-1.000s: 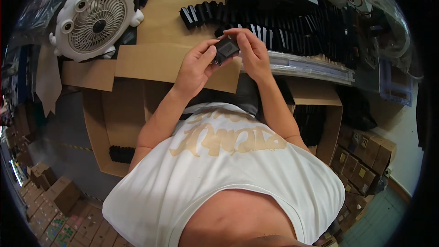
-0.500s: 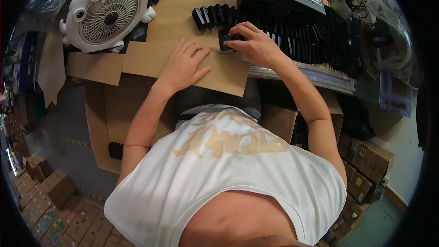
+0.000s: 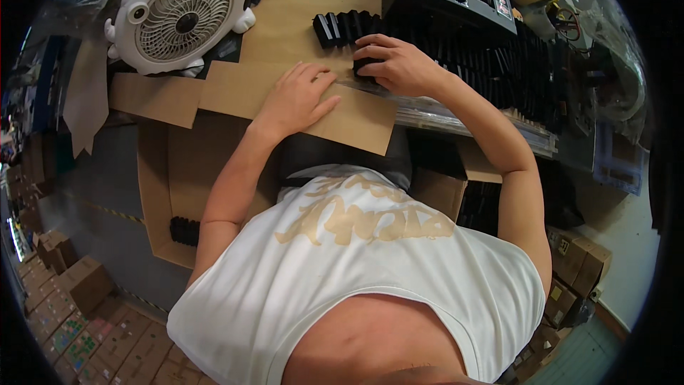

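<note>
Covered the worktop (image 3: 306, 0) with brown board, perhaps to spare its surface. Stood an open carton (image 3: 151, 192) below its near edge, probably for easy reach. Lined up black parts (image 3: 470, 57) in ranks on the right, seemingly for order, in front of a dark machine (image 3: 445, 3). Set an animal-shaped white fan (image 3: 187, 23) on the left, likely for cooling. Spread the left hand (image 3: 296, 96) loosely on a cardboard strip (image 3: 231, 89), gripping nothing, apparently to steady it. Held a small black piece (image 3: 365, 68) in the curled fingers of the right hand (image 3: 399, 64), just beside the ranks, seemingly to control its position.

Cut off the machine at the upper rim. Screened part of the carton behind the left forearm. Could hardly separate single parts in the darker ranks. Covered much of the small piece with the right fingers; could not tell whether resting on the board or just above.
</note>
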The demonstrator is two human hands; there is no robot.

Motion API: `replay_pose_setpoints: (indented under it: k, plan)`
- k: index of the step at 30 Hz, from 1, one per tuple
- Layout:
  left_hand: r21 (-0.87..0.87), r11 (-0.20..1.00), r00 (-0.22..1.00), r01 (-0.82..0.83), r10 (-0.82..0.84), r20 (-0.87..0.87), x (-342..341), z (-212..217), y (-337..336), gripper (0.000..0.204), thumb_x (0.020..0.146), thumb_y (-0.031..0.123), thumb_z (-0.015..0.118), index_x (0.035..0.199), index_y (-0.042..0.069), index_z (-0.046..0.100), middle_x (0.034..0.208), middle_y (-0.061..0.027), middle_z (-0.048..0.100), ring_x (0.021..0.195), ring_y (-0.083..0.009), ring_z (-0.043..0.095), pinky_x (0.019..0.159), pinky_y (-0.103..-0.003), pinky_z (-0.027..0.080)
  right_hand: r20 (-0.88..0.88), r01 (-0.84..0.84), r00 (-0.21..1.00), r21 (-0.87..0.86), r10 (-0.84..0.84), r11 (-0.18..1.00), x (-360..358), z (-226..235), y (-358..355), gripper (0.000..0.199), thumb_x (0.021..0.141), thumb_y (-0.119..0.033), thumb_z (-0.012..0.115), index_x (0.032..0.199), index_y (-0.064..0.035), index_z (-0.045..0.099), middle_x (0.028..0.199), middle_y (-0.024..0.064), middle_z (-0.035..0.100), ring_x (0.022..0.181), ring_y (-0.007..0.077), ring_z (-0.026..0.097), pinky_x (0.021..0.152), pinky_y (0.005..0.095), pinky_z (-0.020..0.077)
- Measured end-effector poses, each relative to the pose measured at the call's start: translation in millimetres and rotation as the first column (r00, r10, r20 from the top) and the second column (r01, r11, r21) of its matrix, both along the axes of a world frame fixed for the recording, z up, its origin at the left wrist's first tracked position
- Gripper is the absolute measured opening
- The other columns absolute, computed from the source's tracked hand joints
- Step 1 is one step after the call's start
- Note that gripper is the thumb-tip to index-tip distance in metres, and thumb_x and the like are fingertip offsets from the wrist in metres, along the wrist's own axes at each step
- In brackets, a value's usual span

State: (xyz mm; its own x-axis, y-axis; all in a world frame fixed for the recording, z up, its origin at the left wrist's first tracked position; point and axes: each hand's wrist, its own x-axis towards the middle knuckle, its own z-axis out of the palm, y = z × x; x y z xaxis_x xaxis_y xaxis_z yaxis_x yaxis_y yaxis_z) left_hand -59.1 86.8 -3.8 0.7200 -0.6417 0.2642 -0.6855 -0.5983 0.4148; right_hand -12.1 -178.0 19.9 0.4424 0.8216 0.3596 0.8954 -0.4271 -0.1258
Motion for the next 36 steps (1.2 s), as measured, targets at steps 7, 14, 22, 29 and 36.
replay_pose_setpoints:
  k: [7,14,22,29,36]
  plan:
    - [0.089,0.985,0.958,-0.147,0.164,-0.236,37.2,-8.3,-43.8,0.031,0.09,0.021,0.059,0.115,0.004,0.063,0.094,-0.0098,0.071,0.082,-0.0334,0.065,0.072,-0.039,0.052,-0.171,0.398,0.914,0.212,-0.367,0.893,-21.1,0.2,-9.3,0.018,0.077,-0.004,0.067,0.094,-0.009,0.072,0.1,0.002,0.065,0.087,0.0235,0.058,0.075,0.0309,0.0516]
    - [0.211,0.967,0.959,-0.144,0.189,-0.209,67.0,-27.7,-61.0,0.022,0.087,0.018,0.057,0.102,0.004,0.065,0.085,-0.0124,0.071,0.073,-0.038,0.065,0.065,-0.045,0.051,-0.147,0.537,0.844,0.226,-0.516,0.813,-52.3,-16.1,3.5,0.021,0.078,-0.001,0.068,0.098,-0.0079,0.071,0.095,0.0022,0.065,0.079,0.0222,0.053,0.072,0.0297,0.0472]
    - [0.112,0.967,0.972,-0.231,0.234,-0.017,69.9,-37.2,-65.3,0.015,0.082,0.016,0.059,0.09,0.004,0.064,0.085,-0.0133,0.071,0.075,-0.038,0.064,0.066,-0.045,0.05,-0.172,0.578,0.816,0.287,-0.552,0.764,-60.5,-20.4,14.1,0.014,0.077,-0.006,0.07,0.091,-0.0091,0.071,0.089,0.0024,0.065,0.077,0.0226,0.054,0.069,0.0302,0.0483]
    - [0.078,0.982,0.984,-0.17,0.173,-0.047,78.5,-17.9,-47.5,0.018,0.083,0.017,0.059,0.093,0.003,0.064,0.085,-0.0147,0.069,0.077,-0.0377,0.064,0.066,-0.045,0.05,-0.384,0.614,0.789,0.447,-0.48,0.65,-78.3,-28.0,7.1,0.013,0.081,0.001,0.066,0.093,-0.0039,0.07,0.089,0.0048,0.065,0.074,0.022,0.051,0.069,0.0302,0.044]
    - [0.224,0.821,0.835,-0.524,0.446,0.322,165.0,-5.0,-26.3,0.027,0.082,0.009,0.059,0.108,-0.001,0.059,0.103,-0.0294,0.061,0.074,-0.0425,0.064,0.059,-0.05,0.053,-0.561,0.722,0.691,0.519,-0.456,0.457,-98.3,-26.9,-4.9,0.011,0.086,0.001,0.064,0.095,-0.0019,0.07,0.084,0.0033,0.061,0.069,0.0147,0.047,0.063,0.0254,0.0388]
